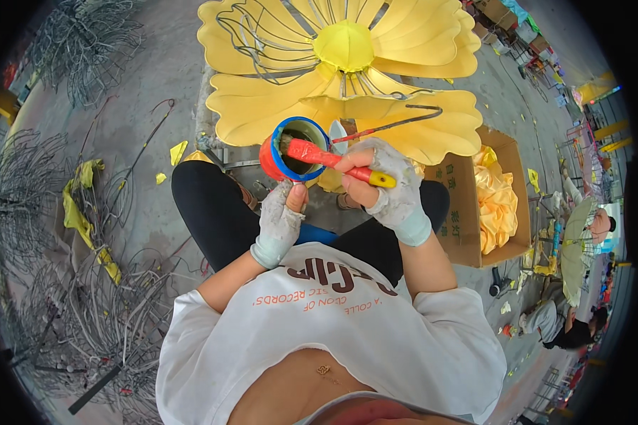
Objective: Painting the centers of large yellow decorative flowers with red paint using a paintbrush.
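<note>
My left hand (280, 221), in a white work glove with bare fingertips, is closed round the lower side of a small red pot (268, 159) with a blue rim. The pot tilts and shows greyish liquid inside. My gloved right hand (388, 178) grips a red paintbrush (317, 154) with a yellow handle end; its bristles dip into the pot. Just beyond stands a large yellow fabric flower (418, 134) with a round yellow centre (344, 46) and exposed wire ribs. A bent metal rod (407, 122) sticks out over the near petal. Beside the pot, a white object (338, 134) is partly hidden.
At right, a cardboard box (455, 205) holds bunched orange-yellow fabric (495, 202). Tangled wire frames (85, 319) cover the floor at left, with yellow cloth strips (85, 219) among them. Farther right, another person (571, 329) is beside a pale round fabric piece (578, 248).
</note>
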{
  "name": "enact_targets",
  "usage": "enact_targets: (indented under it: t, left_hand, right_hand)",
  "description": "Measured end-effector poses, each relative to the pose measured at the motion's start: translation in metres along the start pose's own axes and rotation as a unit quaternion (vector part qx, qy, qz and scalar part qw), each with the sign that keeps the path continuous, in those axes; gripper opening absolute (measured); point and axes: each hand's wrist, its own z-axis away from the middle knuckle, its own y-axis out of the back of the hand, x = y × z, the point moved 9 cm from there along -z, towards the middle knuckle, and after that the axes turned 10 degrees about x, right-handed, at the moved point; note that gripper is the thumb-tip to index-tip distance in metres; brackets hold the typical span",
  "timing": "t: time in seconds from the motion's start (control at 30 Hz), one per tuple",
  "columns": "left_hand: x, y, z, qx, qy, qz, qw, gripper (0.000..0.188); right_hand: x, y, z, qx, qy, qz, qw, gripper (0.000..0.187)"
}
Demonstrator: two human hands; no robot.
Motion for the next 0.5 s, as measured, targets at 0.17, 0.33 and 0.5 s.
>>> enact_targets:
  t: [0.17,0.33,0.5]
  left_hand:
    - [0.007,-0.012,0.0,-0.041,0.035,0.045,0.998,0.036]
    - [0.015,-0.013,0.001,-0.03,0.06,0.11,0.992,0.034]
    - [0.026,-0.012,-0.011,-0.041,0.055,0.111,0.991,0.038]
  right_hand:
    - [0.022,0.016,0.01,0.079,-0.094,-0.102,0.987,0.017]
    - [0.056,0.039,0.043,0.272,-0.198,-0.233,0.913,0.013]
    - [0.074,0.039,0.044,0.352,-0.268,-0.335,0.832,0.015]
